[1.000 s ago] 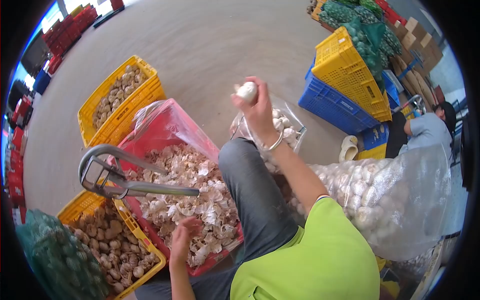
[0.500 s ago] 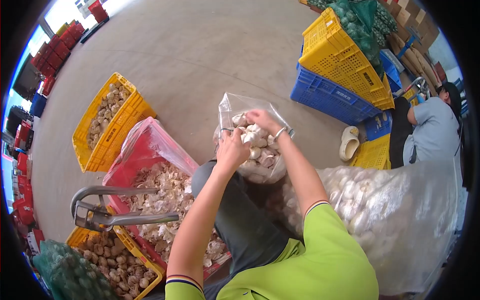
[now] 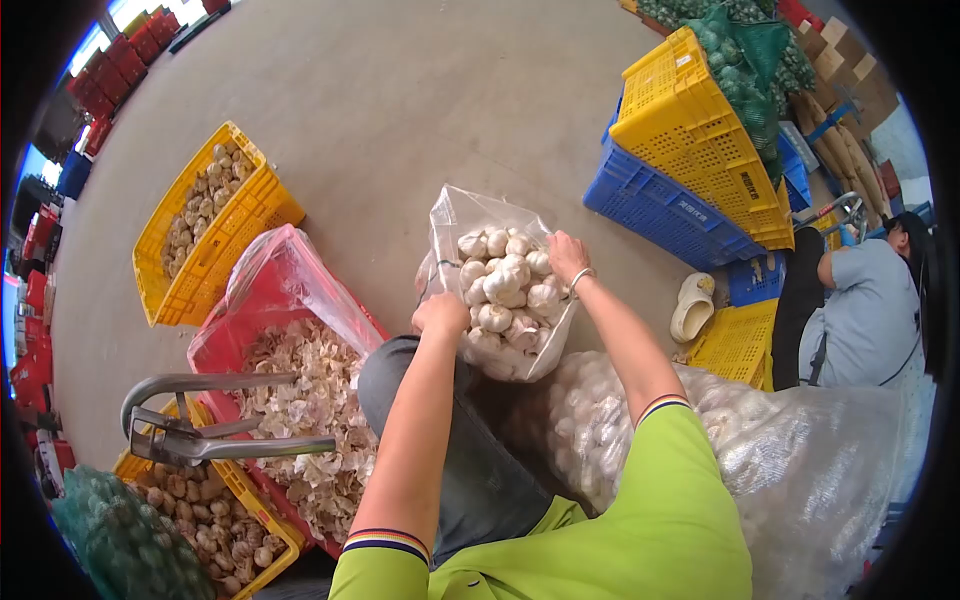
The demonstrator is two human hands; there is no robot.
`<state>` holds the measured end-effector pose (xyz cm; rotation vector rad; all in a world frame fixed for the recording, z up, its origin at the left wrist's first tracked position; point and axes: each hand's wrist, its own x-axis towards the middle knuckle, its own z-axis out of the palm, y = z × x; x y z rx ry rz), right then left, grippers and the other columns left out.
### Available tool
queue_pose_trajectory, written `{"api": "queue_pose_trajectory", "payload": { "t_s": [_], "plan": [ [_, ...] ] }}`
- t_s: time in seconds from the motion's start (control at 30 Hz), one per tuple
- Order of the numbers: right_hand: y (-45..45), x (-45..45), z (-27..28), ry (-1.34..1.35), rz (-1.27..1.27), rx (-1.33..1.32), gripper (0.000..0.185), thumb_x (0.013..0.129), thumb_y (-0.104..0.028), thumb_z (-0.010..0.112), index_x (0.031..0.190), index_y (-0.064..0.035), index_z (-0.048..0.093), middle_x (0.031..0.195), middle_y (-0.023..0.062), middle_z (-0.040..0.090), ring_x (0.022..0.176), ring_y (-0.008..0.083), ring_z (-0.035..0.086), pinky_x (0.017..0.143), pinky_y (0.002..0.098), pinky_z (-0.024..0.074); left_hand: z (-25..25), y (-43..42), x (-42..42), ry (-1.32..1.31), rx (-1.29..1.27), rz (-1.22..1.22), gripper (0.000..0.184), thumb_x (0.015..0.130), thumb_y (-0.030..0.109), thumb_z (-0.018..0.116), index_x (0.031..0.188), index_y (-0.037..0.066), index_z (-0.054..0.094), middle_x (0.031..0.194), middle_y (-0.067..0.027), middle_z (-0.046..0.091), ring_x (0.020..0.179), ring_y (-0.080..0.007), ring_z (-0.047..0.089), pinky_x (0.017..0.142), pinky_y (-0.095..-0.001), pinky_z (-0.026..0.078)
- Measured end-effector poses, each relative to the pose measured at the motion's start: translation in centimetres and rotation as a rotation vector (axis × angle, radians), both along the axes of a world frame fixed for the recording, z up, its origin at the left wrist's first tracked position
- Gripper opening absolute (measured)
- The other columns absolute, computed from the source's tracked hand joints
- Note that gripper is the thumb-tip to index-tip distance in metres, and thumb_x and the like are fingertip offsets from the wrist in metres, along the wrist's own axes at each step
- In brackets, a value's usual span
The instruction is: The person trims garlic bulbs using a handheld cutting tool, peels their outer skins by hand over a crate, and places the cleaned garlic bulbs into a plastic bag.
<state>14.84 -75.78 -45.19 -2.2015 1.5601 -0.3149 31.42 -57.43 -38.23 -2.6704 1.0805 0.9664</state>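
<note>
A clear plastic bag [image 3: 446, 215] full of white garlic bulbs [image 3: 507, 278] stands open-topped in front of my knees. My left hand [image 3: 441, 314] is closed on the bag's near left edge. On the right side, my right hand [image 3: 568, 257] grips the rim, its fingers curled over the plastic. A bracelet circles my right wrist. Below my right arm lies a much larger clear sack [image 3: 800, 440] packed with garlic. To the left of my leg, a red crate [image 3: 222, 335] lined with plastic holds loose garlic skins [image 3: 310, 420].
Yellow crates of garlic stand at far left [image 3: 275, 205] and lower left [image 3: 262, 500], by a metal frame [image 3: 235, 445] and a green net sack [image 3: 130, 535]. Stacked yellow [image 3: 700, 130] and blue crates [image 3: 660, 195] are at right, near a white clog [image 3: 692, 308] and a seated person [image 3: 860, 310].
My right hand has moved from the garlic inside the bag to its right rim. My left hand has lowered along the left edge, and the bag's mouth is spread wider.
</note>
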Motion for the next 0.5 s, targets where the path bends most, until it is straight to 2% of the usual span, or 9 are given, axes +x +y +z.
{"api": "queue_pose_trajectory", "payload": {
  "t_s": [0.1, 0.17, 0.2, 0.3, 0.33, 0.37, 0.43, 0.5],
  "plan": [
    [-1.9, -0.5, -0.1, -0.18, -0.043, -0.085, 0.035, 0.087, -0.033, 0.047, 0.08, -0.0017, 0.061, 0.085, 0.0237, 0.062, 0.083, 0.0414, 0.058, 0.073, 0.0472, 0.0461, 0.3, -0.2, 0.3, 0.141, -0.083, 0.125, 0.033, 0.078, 0.021, 0.051, 0.103, 0.004, 0.065, 0.112, -0.015, 0.061, 0.105, -0.0308, 0.058, 0.087, -0.0422, 0.046],
    [-2.8, -0.6, 1.3, -0.313, -0.036, -0.055, 0.035, 0.086, -0.032, 0.049, 0.075, -0.0011, 0.061, 0.08, 0.0237, 0.061, 0.079, 0.0415, 0.058, 0.071, 0.0473, 0.0458, 2.1, 0.1, 0.0, 0.197, -0.099, 0.166, 0.033, 0.078, 0.021, 0.049, 0.101, 0.004, 0.065, 0.106, -0.0159, 0.063, 0.104, -0.0308, 0.059, 0.088, -0.0389, 0.045],
    [-2.6, -0.1, 1.8, -0.385, -0.096, -0.159, 0.035, 0.086, -0.03, 0.051, 0.07, 0.0002, 0.061, 0.072, 0.0214, 0.062, 0.071, 0.0379, 0.06, 0.064, 0.0449, 0.0449, 3.2, 0.0, 0.1, 0.223, -0.118, 0.191, 0.033, 0.077, 0.021, 0.047, 0.099, 0.003, 0.065, 0.104, -0.0163, 0.064, 0.103, -0.0308, 0.059, 0.088, -0.0373, 0.045],
    [-3.6, -0.5, 4.2, -0.635, -0.244, -0.036, 0.034, 0.086, -0.027, 0.052, 0.07, 0.0019, 0.059, 0.065, 0.0168, 0.061, 0.059, 0.0278, 0.058, 0.058, 0.0394, 0.043, 1.5, 0.6, 0.5, 0.328, -0.489, 0.24, 0.03, 0.075, 0.02, 0.047, 0.091, 0.003, 0.067, 0.093, -0.019, 0.065, 0.1, -0.032, 0.059, 0.085, -0.0377, 0.045],
    [-4.0, -1.1, 5.5, -0.849, -0.277, 0.026, 0.034, 0.086, -0.026, 0.052, 0.067, 0.0019, 0.058, 0.057, 0.0088, 0.055, 0.052, 0.0161, 0.05, 0.051, 0.0338, 0.0382, 1.1, 0.8, 0.4, 0.328, -0.638, 0.272, 0.028, 0.076, 0.022, 0.048, 0.082, 0.002, 0.066, 0.084, -0.0189, 0.065, 0.09, -0.0335, 0.061, 0.079, -0.0385, 0.046],
    [-4.2, -1.7, 7.1, -0.978, -0.291, 0.06, 0.033, 0.087, -0.025, 0.052, 0.067, 0.0009, 0.058, 0.054, 0.003, 0.05, 0.05, 0.0118, 0.045, 0.047, 0.032, 0.0355, 1.5, 1.4, 0.2, 0.336, -0.772, 0.329, 0.028, 0.077, 0.023, 0.049, 0.079, 0.0, 0.065, 0.077, -0.0175, 0.064, 0.08, -0.0304, 0.06, 0.074, -0.0371, 0.045],
    [-3.9, -2.2, 9.8, -1.044, -0.297, 0.153, 0.031, 0.088, -0.023, 0.051, 0.068, 0.0001, 0.058, 0.056, 0.0008, 0.05, 0.049, 0.01, 0.043, 0.045, 0.0288, 0.033, 2.9, 1.8, -0.5, 0.362, -1.051, 0.434, 0.03, 0.079, 0.023, 0.051, 0.072, -0.004, 0.062, 0.064, -0.0148, 0.061, 0.062, -0.0241, 0.06, 0.062, -0.0343, 0.045],
    [-3.6, -1.4, 11.1, -1.081, -0.365, 0.152, 0.031, 0.088, -0.023, 0.051, 0.068, -0.0001, 0.057, 0.057, 0.0002, 0.05, 0.047, 0.0093, 0.042, 0.043, 0.027, 0.0318, 4.3, 2.2, -0.9, 0.441, -1.177, 0.52, 0.033, 0.08, 0.025, 0.051, 0.071, -0.005, 0.061, 0.062, -0.0147, 0.06, 0.06, -0.0217, 0.058, 0.061, -0.0329, 0.044]
  ]
}}
